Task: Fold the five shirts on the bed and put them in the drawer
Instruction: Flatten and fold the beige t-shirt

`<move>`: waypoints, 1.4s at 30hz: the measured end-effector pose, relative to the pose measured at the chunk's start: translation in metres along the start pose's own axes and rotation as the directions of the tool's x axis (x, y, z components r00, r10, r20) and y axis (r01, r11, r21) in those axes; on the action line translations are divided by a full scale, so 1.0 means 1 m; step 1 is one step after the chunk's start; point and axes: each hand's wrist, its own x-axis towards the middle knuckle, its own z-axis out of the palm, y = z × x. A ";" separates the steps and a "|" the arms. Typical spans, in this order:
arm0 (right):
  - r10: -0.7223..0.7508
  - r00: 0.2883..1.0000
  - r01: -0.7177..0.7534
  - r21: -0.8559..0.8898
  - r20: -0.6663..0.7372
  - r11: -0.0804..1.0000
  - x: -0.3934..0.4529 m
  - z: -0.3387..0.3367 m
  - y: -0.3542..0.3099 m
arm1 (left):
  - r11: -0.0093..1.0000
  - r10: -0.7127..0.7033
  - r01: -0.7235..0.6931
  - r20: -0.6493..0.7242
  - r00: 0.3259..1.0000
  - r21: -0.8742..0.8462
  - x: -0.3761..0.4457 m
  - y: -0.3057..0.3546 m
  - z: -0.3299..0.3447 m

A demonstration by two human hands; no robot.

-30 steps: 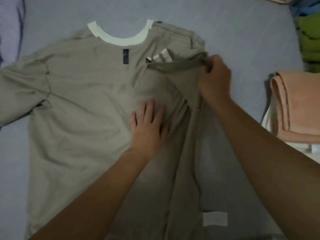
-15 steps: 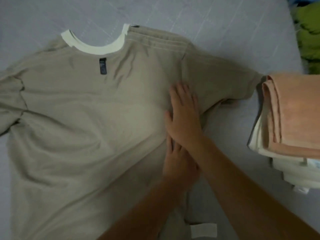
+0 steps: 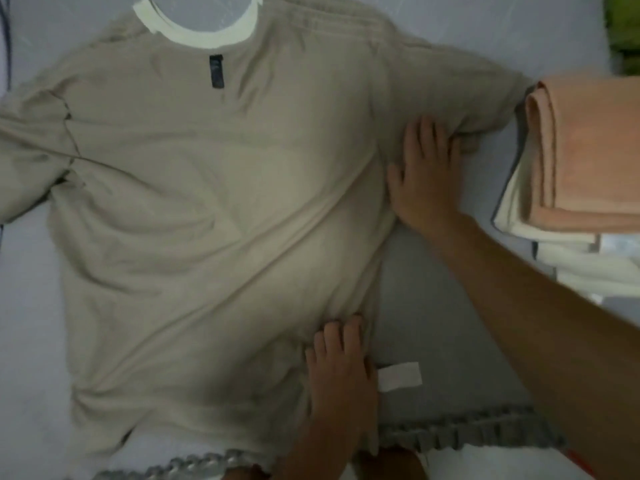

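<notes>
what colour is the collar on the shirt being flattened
Cream white collar on a beige shirt, clearest in the head view.

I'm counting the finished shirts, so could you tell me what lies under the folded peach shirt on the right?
Under the peach shirt a cream-white folded garment sticks out at its near edge, with a thin grey layer at the left. How many pieces are stacked there is hidden by the peach shirt.

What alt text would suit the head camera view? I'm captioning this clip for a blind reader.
A beige T-shirt with a cream collar lies spread flat on a pale bed, and two bare hands press on its right edge: the right hand flat under the sleeve, the left hand near the hem. Folded peach and white clothes are stacked on the right.
</notes>
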 end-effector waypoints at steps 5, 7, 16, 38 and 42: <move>0.054 0.994 -0.086 0.362 0.098 0.928 -0.173 0.015 -0.017 | 0.920 -0.126 0.162 0.122 0.985 -0.357 -0.013 -0.008 -0.002; 0.201 0.977 -0.213 0.469 0.075 0.857 -0.238 0.018 -0.011 | 0.889 -0.074 0.113 0.104 0.992 -0.445 -0.014 0.000 -0.004; 0.501 0.770 -0.631 0.582 0.394 0.513 -0.365 0.045 -0.050 | 0.815 0.112 0.001 0.159 0.981 -0.580 -0.048 -0.002 0.011; 0.092 0.990 -0.119 0.294 0.104 0.948 -0.339 0.036 -0.078 | 0.864 0.484 -0.496 0.406 0.775 -0.082 -0.110 -0.077 0.046; 0.183 0.948 -0.209 0.075 0.259 0.975 -0.328 0.047 -0.066 | 0.906 0.356 -0.321 0.087 0.930 -0.274 -0.099 -0.104 0.018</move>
